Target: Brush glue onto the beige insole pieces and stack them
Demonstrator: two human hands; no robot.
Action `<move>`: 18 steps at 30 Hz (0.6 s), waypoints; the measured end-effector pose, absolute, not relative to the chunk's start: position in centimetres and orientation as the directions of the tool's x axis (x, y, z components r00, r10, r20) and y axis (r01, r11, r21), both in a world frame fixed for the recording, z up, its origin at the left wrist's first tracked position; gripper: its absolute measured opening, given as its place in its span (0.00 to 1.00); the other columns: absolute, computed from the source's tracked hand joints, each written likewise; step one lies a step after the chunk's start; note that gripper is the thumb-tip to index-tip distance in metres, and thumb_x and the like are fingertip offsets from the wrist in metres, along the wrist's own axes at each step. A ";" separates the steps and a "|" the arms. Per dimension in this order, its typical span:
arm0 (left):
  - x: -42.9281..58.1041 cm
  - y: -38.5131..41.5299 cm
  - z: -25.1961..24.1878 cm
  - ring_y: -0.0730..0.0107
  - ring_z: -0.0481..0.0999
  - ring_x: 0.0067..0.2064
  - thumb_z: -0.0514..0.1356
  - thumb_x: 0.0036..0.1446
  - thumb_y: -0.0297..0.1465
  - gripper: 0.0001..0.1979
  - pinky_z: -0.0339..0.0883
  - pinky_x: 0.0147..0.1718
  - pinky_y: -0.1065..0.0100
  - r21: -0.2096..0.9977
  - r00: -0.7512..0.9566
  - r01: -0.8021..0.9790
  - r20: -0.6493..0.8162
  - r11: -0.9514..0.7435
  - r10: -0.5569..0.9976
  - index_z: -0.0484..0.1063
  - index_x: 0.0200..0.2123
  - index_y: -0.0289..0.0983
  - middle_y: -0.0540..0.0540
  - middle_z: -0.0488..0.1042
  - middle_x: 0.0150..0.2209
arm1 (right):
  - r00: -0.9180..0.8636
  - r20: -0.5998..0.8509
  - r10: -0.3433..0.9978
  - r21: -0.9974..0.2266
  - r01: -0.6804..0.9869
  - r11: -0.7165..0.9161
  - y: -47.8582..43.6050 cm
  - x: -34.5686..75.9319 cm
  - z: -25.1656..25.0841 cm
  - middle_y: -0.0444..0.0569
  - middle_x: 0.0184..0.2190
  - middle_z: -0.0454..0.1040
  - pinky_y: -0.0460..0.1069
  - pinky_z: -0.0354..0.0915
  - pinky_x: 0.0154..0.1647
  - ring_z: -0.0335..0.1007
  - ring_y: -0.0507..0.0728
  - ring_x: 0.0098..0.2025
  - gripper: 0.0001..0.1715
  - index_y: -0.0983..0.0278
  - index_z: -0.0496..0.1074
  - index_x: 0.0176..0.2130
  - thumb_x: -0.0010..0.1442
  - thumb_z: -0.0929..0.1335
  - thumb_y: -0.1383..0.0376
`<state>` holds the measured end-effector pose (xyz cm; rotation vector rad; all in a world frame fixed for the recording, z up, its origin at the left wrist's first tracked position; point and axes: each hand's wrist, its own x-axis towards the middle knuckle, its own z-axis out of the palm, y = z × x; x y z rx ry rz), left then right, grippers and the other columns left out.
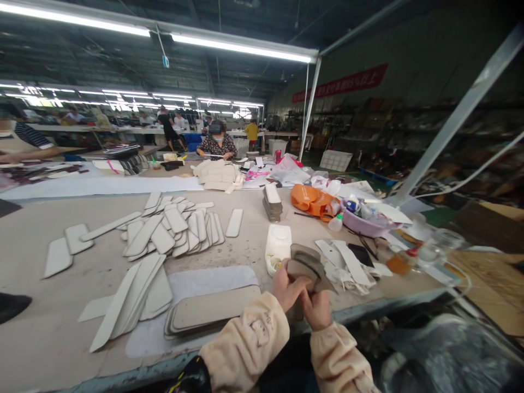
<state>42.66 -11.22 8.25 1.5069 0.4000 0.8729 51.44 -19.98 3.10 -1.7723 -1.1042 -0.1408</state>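
Note:
Both my hands hold a small stack of tan, rounded flat pieces (308, 263) above the table's front edge. My left hand (287, 289) grips the stack from the left, fingers closed on it. My right hand (316, 308) pinches it from below. Cream padded sleeves cover both my arms. A stack of long tan strips (213, 308) lies just left of my hands on a pale sheet (204, 281). A white plastic container (278, 248) stands just behind the held stack.
Many pale strips (172, 229) lie fanned over the long table (49, 338). To the right are an orange bag (311, 199), a lilac basin (364, 224), a bottle (403, 262) and cloth scraps. A person (216, 143) sits at the far end; others work behind.

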 end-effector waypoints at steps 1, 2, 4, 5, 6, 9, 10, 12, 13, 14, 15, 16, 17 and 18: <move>42.6 -11.5 9.1 0.64 0.72 0.40 0.66 0.50 0.37 0.15 0.65 0.42 0.63 0.960 0.629 -0.241 0.265 -0.140 0.731 0.69 0.40 0.38 0.47 0.74 0.36 | 0.579 0.538 0.612 -0.675 0.731 -0.098 -20.2 51.3 4.0 0.63 0.51 0.71 0.64 0.67 0.51 0.68 0.69 0.55 0.29 0.66 0.61 0.57 0.63 0.61 0.52; 42.4 -11.9 10.1 0.63 0.73 0.41 0.66 0.51 0.37 0.16 0.65 0.43 0.63 0.964 0.619 -0.241 0.242 -0.113 0.748 0.69 0.41 0.38 0.46 0.75 0.37 | 0.597 0.525 0.607 -0.682 0.721 -0.120 -20.6 51.0 5.2 0.64 0.50 0.71 0.64 0.67 0.51 0.68 0.69 0.55 0.31 0.66 0.60 0.58 0.62 0.62 0.52; 41.4 -12.6 12.2 0.61 0.73 0.45 0.65 0.52 0.39 0.19 0.65 0.47 0.62 0.963 0.653 -0.269 0.178 0.006 0.736 0.69 0.45 0.38 0.44 0.76 0.42 | 0.643 0.470 0.604 -0.707 0.684 -0.179 -21.8 50.2 8.0 0.64 0.49 0.72 0.64 0.67 0.50 0.70 0.69 0.53 0.37 0.68 0.55 0.62 0.61 0.64 0.51; 40.7 -13.1 13.1 0.59 0.73 0.47 0.64 0.53 0.40 0.20 0.65 0.49 0.61 0.952 0.698 -0.293 0.146 0.094 0.701 0.69 0.47 0.38 0.42 0.76 0.45 | 0.664 0.417 0.621 -0.720 0.658 -0.220 -22.6 49.6 9.4 0.64 0.50 0.72 0.63 0.68 0.50 0.71 0.69 0.52 0.41 0.68 0.52 0.64 0.60 0.65 0.51; 39.8 -13.6 13.7 0.58 0.73 0.49 0.63 0.55 0.40 0.21 0.65 0.51 0.60 0.932 0.748 -0.310 0.117 0.189 0.653 0.69 0.49 0.38 0.41 0.76 0.47 | 0.669 0.368 0.645 -0.726 0.641 -0.250 -23.4 48.8 10.6 0.64 0.51 0.72 0.63 0.68 0.50 0.72 0.68 0.51 0.44 0.67 0.49 0.65 0.59 0.65 0.50; 37.0 -15.2 13.8 0.56 0.74 0.51 0.63 0.55 0.41 0.24 0.66 0.52 0.58 0.851 0.860 -0.287 0.026 0.439 0.510 0.68 0.53 0.36 0.39 0.76 0.48 | 0.656 0.270 0.704 -0.734 0.614 -0.291 -25.8 46.0 12.5 0.62 0.57 0.68 0.60 0.67 0.53 0.69 0.66 0.56 0.50 0.64 0.41 0.68 0.59 0.66 0.50; 36.1 -15.7 13.2 0.55 0.75 0.50 0.63 0.55 0.41 0.25 0.67 0.51 0.57 0.823 0.878 -0.256 -0.021 0.506 0.479 0.68 0.53 0.36 0.38 0.76 0.48 | 0.649 0.236 0.724 -0.738 0.604 -0.301 -26.5 45.0 12.3 0.61 0.58 0.66 0.59 0.67 0.53 0.67 0.65 0.57 0.50 0.64 0.38 0.69 0.60 0.65 0.50; 34.7 -16.4 11.4 0.55 0.77 0.47 0.63 0.54 0.43 0.26 0.69 0.47 0.57 0.764 0.898 -0.177 -0.133 0.620 0.420 0.69 0.53 0.35 0.37 0.78 0.45 | 0.619 0.142 0.772 -0.737 0.587 -0.336 -27.6 43.5 11.3 0.62 0.59 0.65 0.58 0.67 0.53 0.67 0.64 0.57 0.50 0.65 0.33 0.69 0.62 0.62 0.50; 34.3 -16.7 10.5 0.55 0.78 0.45 0.63 0.54 0.44 0.27 0.71 0.44 0.58 0.737 0.901 -0.139 -0.183 0.662 0.393 0.69 0.53 0.34 0.37 0.78 0.44 | 0.604 0.084 0.792 -0.719 0.587 -0.371 -28.1 43.0 10.7 0.62 0.58 0.66 0.58 0.68 0.52 0.69 0.64 0.56 0.49 0.66 0.33 0.69 0.63 0.61 0.50; 34.0 -16.9 9.6 0.56 0.79 0.42 0.63 0.54 0.45 0.28 0.72 0.42 0.59 0.716 0.901 -0.106 -0.224 0.690 0.370 0.69 0.53 0.34 0.38 0.79 0.43 | 0.600 0.040 0.799 -0.684 0.600 -0.416 -28.4 42.9 10.3 0.63 0.57 0.68 0.58 0.68 0.51 0.70 0.65 0.55 0.48 0.67 0.35 0.70 0.64 0.60 0.49; 33.8 -16.9 9.0 0.57 0.80 0.40 0.63 0.53 0.46 0.29 0.72 0.39 0.60 0.701 0.901 -0.075 -0.257 0.709 0.350 0.69 0.53 0.34 0.38 0.79 0.42 | 0.607 0.021 0.795 -0.633 0.623 -0.459 -28.6 43.0 10.1 0.64 0.55 0.70 0.59 0.69 0.49 0.71 0.66 0.53 0.47 0.67 0.38 0.69 0.63 0.60 0.49; 33.7 -16.9 8.5 0.58 0.80 0.37 0.63 0.53 0.46 0.29 0.72 0.37 0.61 0.691 0.900 -0.051 -0.281 0.721 0.333 0.69 0.53 0.34 0.38 0.80 0.41 | 0.626 0.034 0.779 -0.580 0.647 -0.494 -28.8 43.3 10.2 0.63 0.53 0.72 0.60 0.69 0.48 0.72 0.67 0.51 0.45 0.66 0.42 0.69 0.63 0.60 0.48; 33.7 -16.9 8.3 0.59 0.80 0.36 0.63 0.53 0.47 0.30 0.72 0.36 0.62 0.684 0.901 -0.031 -0.297 0.729 0.316 0.69 0.53 0.34 0.39 0.80 0.40 | 0.647 0.084 0.758 -0.540 0.669 -0.512 -28.7 43.9 10.7 0.62 0.51 0.73 0.61 0.69 0.48 0.72 0.67 0.51 0.44 0.65 0.46 0.69 0.63 0.60 0.47; 33.7 -16.8 8.3 0.60 0.80 0.34 0.62 0.53 0.47 0.30 0.72 0.34 0.63 0.679 0.905 -0.012 -0.305 0.734 0.298 0.69 0.54 0.34 0.39 0.80 0.39 | 0.660 0.161 0.734 -0.524 0.687 -0.503 -28.5 44.7 11.5 0.60 0.51 0.73 0.61 0.68 0.49 0.72 0.67 0.51 0.43 0.63 0.47 0.68 0.63 0.60 0.48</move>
